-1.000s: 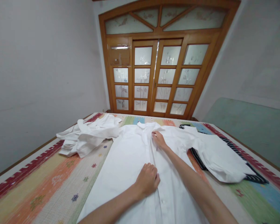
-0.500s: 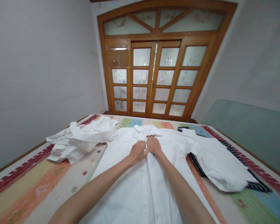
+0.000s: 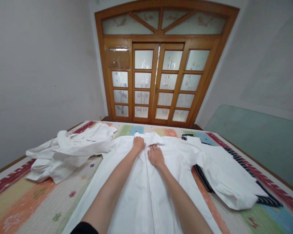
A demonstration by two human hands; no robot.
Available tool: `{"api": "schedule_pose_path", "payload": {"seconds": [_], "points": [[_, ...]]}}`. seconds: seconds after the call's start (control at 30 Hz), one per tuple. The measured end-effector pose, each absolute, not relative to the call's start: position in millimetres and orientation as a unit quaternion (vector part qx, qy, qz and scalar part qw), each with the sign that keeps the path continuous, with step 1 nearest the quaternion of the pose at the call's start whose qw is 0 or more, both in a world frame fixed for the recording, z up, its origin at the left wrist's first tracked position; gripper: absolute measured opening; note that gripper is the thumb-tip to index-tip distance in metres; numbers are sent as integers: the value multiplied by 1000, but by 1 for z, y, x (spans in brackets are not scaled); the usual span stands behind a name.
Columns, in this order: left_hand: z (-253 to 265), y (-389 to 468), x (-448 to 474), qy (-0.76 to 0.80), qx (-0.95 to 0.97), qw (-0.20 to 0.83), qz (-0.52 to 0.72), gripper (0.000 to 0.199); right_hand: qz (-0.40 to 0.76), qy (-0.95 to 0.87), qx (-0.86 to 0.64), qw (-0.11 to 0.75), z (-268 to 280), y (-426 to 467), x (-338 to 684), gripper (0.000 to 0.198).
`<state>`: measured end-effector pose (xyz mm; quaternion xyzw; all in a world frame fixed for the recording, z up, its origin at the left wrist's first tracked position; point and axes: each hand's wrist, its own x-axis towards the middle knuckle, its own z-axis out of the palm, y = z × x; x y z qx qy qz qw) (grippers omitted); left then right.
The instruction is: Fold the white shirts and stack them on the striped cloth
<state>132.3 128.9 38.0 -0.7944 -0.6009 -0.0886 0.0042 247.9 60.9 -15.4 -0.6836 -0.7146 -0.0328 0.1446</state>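
A white button-up shirt [image 3: 134, 195] lies front up on the patterned bedspread, its collar away from me and its sleeves out to both sides. At the left side of the collar [image 3: 154, 139], my left hand [image 3: 138, 143] is closed with the fingers curled on the fabric. Just below the collar, my right hand [image 3: 156, 156] rests on the front beside the button strip, its fingers stretched out over the cloth. The shirt's left-hand sleeve [image 3: 70, 152] lies bunched and wrinkled; the other sleeve [image 3: 224, 169] is spread wider.
A dark striped cloth [image 3: 203, 178] shows from under the right-hand sleeve. The bedspread [image 3: 70, 208] has coloured stripes and small star motifs. Beyond the bed stand wooden doors [image 3: 153, 84] with frosted panes. A pale green panel [image 3: 256, 139] leans along the right wall.
My left hand has moved up and left, from beside my right hand to the collar. My right hand now lies flatter on the shirt, slightly lower. The view has shifted a little.
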Motion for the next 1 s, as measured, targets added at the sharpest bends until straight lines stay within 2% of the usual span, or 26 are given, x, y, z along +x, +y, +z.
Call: {"api": "schedule_pose_path", "payload": {"seconds": [0.33,0.47,0.57,0.7,0.87,1.0], "points": [[36,167,137,-616,-775,-68,-120,26,-47,-717,-677,158,-18,62,248,48],[34,172,134,-616,-769,-84,-149,34,-37,-717,-680,151,-18,62,248,49],[28,163,129,-595,-782,-89,-166,38,-29,-715,-683,150,-16,62,248,50],[13,136,118,-548,-815,-97,-165,31,-12,-707,-692,145,-16,64,249,55],[-7,105,107,-509,-843,-63,-163,40,7,-704,-695,149,-19,73,255,59],[-12,95,105,-491,-854,-50,-166,39,18,-717,-682,144,-19,85,261,56]]}}
